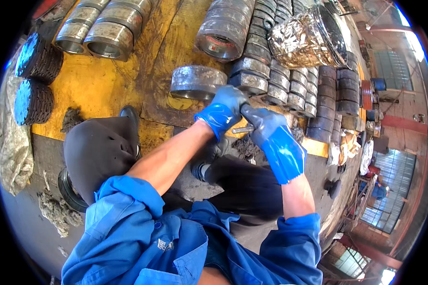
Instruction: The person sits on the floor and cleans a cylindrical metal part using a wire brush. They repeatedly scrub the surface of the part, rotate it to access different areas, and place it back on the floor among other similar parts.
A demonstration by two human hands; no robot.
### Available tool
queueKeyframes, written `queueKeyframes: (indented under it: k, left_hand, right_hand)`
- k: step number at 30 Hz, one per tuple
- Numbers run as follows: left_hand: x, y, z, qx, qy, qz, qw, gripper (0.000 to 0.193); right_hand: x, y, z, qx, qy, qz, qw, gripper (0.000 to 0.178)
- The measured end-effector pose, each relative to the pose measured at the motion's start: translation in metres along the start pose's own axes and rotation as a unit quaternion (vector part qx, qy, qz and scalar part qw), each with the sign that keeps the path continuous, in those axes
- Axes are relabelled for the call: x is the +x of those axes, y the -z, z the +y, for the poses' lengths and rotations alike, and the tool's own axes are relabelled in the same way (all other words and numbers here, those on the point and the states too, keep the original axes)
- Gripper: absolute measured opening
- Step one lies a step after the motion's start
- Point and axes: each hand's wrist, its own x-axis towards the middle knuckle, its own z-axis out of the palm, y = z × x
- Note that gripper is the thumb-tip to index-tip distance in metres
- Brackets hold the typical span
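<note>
Workshop floor, yellow-painted steel plate (100,85): rows of grey metal rings (290,85). Our left hand (223,111) grips a flat grey steel disc (197,81) near the plate's front edge; right hand (271,130) closes round a thin metal tool (242,128). Best we brace the disc firmly.

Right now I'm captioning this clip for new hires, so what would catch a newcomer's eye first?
The two hands in blue gloves at the centre: the left hand rests on a grey metal ring while the right hand holds a thin metal tool. Behind them, rows of stacked metal rings fill the yellow floor, with a larger single ring lying just to the left.
</note>
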Motion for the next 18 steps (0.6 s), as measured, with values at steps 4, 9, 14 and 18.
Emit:
queueKeyframes:
  k: [4,9,14,18]
  left_hand:
    - [-0.01,-0.009,-0.037,0.066,0.043,-0.065,0.995,0.008]
    - [-0.012,-0.012,-0.04,0.037,-0.037,0.039,0.998,0.013]
    - [-0.012,-0.008,-0.06,0.074,-0.02,-0.012,0.997,0.014]
    - [-0.025,-0.012,-0.064,0.055,-0.032,0.015,0.998,0.014]
  right_hand:
    - [0.016,-0.022,0.01,0.007,0.022,0.053,0.998,0.048]
    - [0.017,-0.012,-0.003,-0.029,-0.036,-0.058,0.997,0.052]
    - [0.027,-0.029,-0.002,-0.021,-0.011,-0.002,1.0,0.05]
    - [0.024,-0.034,0.004,-0.02,0.0,-0.022,1.0,0.049]
